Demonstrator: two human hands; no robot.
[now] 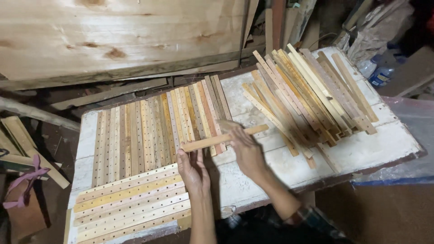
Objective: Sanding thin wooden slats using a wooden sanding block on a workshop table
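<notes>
Left hand is gripping near end of wooden slat | right hand is gripping its middle | slat is lying crosswise over tabletop centre, between drilled strips and loose pile.

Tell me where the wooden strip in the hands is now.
In the head view, the wooden strip is centre, held by both hands above the white table, between drilled strips and loose pile.

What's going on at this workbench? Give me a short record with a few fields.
Setting: cluttered wood workshop, white worn table
Left hand: supports the near end of a wooden strip
Right hand: grips the same strip near its middle
Laid out: drilled strips side by side, a second row at the near corner
Heap: loose strips on the right
Behind: large plywood sheet
</notes>
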